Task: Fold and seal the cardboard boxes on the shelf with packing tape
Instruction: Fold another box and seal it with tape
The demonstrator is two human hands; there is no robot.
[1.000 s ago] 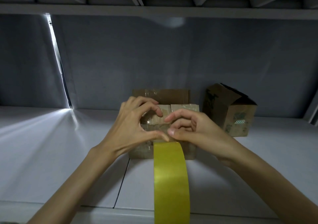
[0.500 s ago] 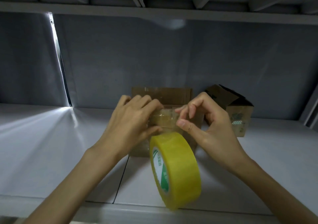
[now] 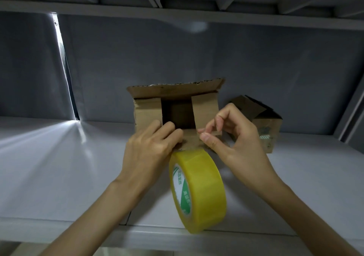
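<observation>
A brown cardboard box (image 3: pixel 204 110) lies on the grey shelf (image 3: pixel 59 167) with its open end towards me, its top flap up and both side flaps partly folded in. My left hand (image 3: pixel 147 153) grips the near lower flap at its left, fingers laid over the cardboard. My right hand (image 3: pixel 236 147) pinches that flap's right part between thumb and forefinger. A yellow roll of packing tape (image 3: pixel 204 186) hangs from the box's lower edge between my wrists, down to the shelf's front edge. I cannot tell whether the right fingers also hold tape.
A second, smaller cardboard box (image 3: pixel 266 129) sits tilted with open flaps at the back right, close behind my right hand. The shelf above (image 3: pixel 177 15) hangs low overhead. A grey back wall closes the shelf, with a lit gap at the left.
The box has tipped so its open end faces me and the flaps have come apart. My hands moved from its top to the lower flap. The tape roll has turned and swung lower.
</observation>
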